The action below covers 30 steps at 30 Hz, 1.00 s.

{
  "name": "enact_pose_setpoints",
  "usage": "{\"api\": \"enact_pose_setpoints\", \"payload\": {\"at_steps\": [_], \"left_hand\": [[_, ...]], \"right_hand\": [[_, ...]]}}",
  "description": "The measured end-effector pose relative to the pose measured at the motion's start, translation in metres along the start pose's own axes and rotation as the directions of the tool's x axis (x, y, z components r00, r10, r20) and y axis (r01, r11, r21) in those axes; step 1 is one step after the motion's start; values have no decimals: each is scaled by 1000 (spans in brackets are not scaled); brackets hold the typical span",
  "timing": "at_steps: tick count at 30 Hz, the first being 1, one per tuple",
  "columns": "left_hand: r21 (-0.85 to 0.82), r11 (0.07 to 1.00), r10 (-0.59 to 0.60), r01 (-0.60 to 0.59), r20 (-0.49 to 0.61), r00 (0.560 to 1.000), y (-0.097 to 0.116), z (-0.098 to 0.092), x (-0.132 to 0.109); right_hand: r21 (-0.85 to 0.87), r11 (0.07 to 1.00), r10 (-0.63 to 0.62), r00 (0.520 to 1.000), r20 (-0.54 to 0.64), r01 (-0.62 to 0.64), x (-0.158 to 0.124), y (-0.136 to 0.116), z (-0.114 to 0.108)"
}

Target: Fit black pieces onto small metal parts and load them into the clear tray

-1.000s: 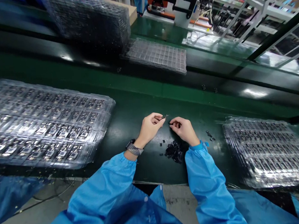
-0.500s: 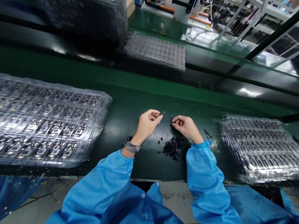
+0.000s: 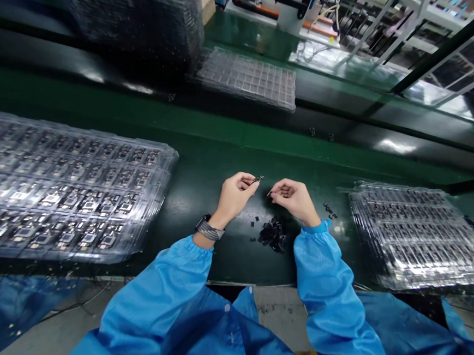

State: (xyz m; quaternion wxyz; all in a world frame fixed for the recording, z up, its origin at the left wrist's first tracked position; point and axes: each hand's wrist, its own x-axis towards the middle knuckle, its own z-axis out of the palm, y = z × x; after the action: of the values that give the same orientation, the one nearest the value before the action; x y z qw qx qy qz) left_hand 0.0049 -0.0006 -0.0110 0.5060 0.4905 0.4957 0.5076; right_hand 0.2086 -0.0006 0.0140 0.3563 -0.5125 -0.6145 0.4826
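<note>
Just above a heap of small black parts (image 3: 272, 235) on a dark green workbench (image 3: 206, 202), the left hand (image 3: 234, 196) pinches a tiny dark metal piece (image 3: 257, 179). The right hand (image 3: 294, 200) presses its fingertips together; whether they hold anything is too small to tell. A clear tray of circuit boards (image 3: 70, 196) lies left of the heap, a matching tray (image 3: 417, 231) right of it, and an empty-celled clear tray (image 3: 249, 78) beyond it.

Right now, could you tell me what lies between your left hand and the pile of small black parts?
In the head view, a few loose black pieces lie there on the dark green work surface, beside the pile.
</note>
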Motion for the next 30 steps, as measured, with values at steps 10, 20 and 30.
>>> {"api": "enact_pose_setpoints", "payload": {"at_steps": [10, 20, 30], "left_hand": [[4, 1000, -16, 16, -3, 1000, -4, 0, 2], [7, 1000, -29, 29, -2, 1000, -2, 0, 1], [26, 999, -34, 34, 0, 999, 0, -1, -1]], "right_hand": [[258, 966, 6, 1000, -21, 0, -3, -5, -3], [286, 957, -15, 997, -77, 36, -1, -4, -1], [274, 957, -47, 986, -159, 90, 0, -4, 2]]}}
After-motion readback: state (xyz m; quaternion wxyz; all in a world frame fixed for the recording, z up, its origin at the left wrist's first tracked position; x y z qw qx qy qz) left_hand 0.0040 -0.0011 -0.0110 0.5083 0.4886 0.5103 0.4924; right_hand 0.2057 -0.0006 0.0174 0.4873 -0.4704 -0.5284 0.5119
